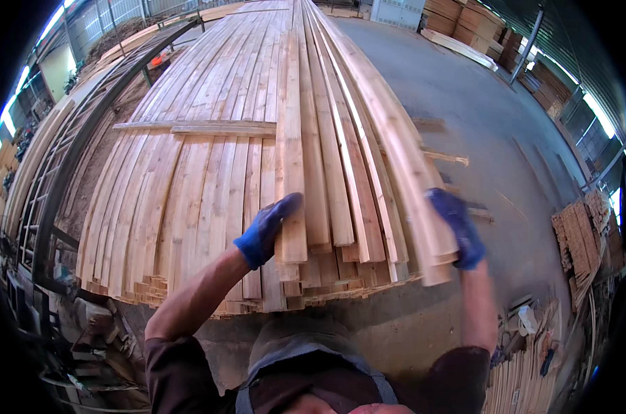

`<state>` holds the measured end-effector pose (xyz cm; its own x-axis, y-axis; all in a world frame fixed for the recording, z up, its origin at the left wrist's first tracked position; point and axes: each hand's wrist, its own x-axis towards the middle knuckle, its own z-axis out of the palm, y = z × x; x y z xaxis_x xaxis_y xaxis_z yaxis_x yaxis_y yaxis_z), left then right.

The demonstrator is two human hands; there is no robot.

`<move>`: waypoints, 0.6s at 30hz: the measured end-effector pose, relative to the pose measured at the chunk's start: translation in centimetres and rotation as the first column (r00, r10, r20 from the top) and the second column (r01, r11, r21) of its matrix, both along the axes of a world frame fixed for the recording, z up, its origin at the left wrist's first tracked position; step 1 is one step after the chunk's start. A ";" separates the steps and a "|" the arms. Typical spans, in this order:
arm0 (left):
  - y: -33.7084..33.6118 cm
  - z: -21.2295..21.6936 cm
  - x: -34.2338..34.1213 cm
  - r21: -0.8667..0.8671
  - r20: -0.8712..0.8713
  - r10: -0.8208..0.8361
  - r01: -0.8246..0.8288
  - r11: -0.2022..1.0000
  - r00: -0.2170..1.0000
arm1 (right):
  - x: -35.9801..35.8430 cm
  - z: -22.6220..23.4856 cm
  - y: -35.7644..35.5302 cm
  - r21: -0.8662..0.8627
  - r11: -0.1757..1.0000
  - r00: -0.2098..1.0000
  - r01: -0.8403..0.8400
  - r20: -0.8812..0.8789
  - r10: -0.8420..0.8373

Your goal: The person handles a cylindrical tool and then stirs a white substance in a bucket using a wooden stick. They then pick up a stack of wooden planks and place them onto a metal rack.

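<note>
A big stack of long pale wooden planks [209,172] stretches away from me, its sawn ends facing me. My left hand [266,230], in a blue glove, presses on the near end of a loose plank [293,152] lying on top of the stack. My right hand [458,228], also blue-gloved, is at the right side of the stack, gripping the outermost plank [396,152] near its end. Several top planks beside it are shifted and overhang the rest.
A short cross batten [196,127] lies across the stack. A dark metal rail frame [85,131] runs along the left. Concrete floor [478,103] lies to the right, with more stacked timber [465,21] at the back and shorter boards [579,234] at lower right.
</note>
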<state>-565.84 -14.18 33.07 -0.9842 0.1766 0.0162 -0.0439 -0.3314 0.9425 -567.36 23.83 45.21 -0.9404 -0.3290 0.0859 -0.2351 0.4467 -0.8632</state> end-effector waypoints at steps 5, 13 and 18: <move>1.7 1.0 -0.5 0.234 0.370 -0.107 0.019 0.972 0.923 | 0.0 -4.0 -1.3 0.007 0.999 0.988 0.047 -0.148 -0.045; 1.9 3.2 -1.5 0.340 0.475 -0.307 0.149 0.928 0.825 | 0.7 -5.0 -2.5 -0.510 0.785 0.895 0.353 0.428 -0.124; 1.2 2.7 -1.6 0.457 0.451 -0.375 0.151 0.876 0.810 | 0.2 -6.3 -4.5 -0.583 0.734 0.911 0.349 0.394 -0.121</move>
<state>-567.43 -12.98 35.72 -0.7797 0.5190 -0.3502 -0.6196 -0.5588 0.5512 -567.21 19.36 38.92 -0.9906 -0.0704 -0.1176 0.1305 -0.2210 -0.9665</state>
